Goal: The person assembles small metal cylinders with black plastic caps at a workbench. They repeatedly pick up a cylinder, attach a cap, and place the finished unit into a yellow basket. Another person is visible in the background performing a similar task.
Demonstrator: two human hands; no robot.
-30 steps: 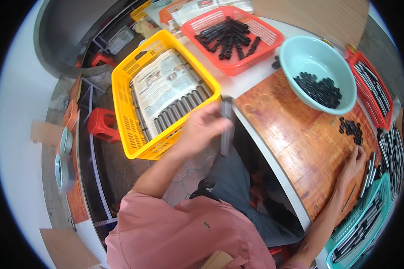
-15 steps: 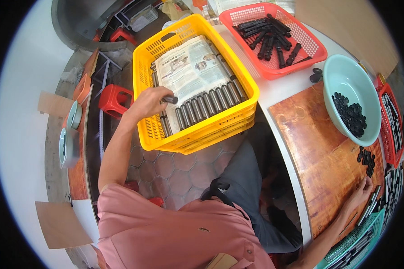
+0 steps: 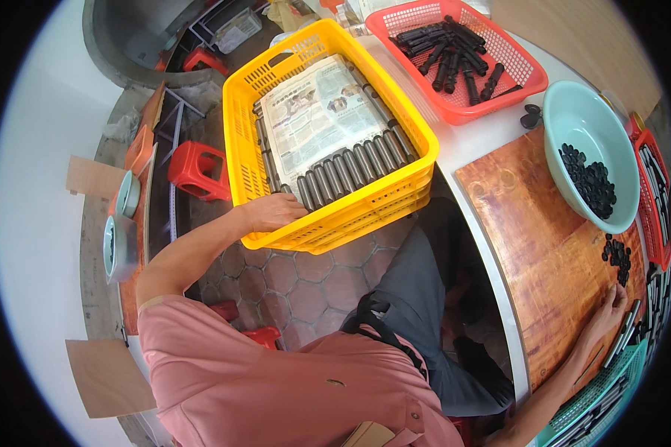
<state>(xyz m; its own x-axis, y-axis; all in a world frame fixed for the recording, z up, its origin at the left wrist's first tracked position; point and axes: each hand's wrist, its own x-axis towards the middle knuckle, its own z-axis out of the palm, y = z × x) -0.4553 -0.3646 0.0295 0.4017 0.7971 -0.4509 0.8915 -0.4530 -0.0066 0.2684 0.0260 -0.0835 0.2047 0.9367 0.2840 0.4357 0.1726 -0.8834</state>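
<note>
My left hand [image 3: 274, 213] is down in the near left corner of the yellow crate [image 3: 326, 237], its fingers curled over a black tube [image 3: 285, 189] whose far end peeks out above the knuckles. Beside it lies a row of dark tubes [image 3: 354, 167] set side by side along the crate's near wall. A sheet of newspaper [image 3: 313, 112] covers the middle of the crate. On the wooden board [image 3: 529, 253], my right hand [image 3: 608, 307] rests just below a small pile of black caps [image 3: 616, 258]. Its fingertips are drawn together, and anything between them is too small to make out.
A light green basin [image 3: 574, 112] of black caps stands on the board. Behind it, a red basket [image 3: 525, 67] holds black ridged parts. At the right edge are a green basket [image 3: 637, 365] and another red basket [image 3: 652, 246] of rods. A red stool [image 3: 199, 171] stands left of the crate.
My left hand has lowered the black tube into the crate's near left corner, beside the row. My right hand stays by the small pile of caps. The whole view has shifted slightly.
</note>
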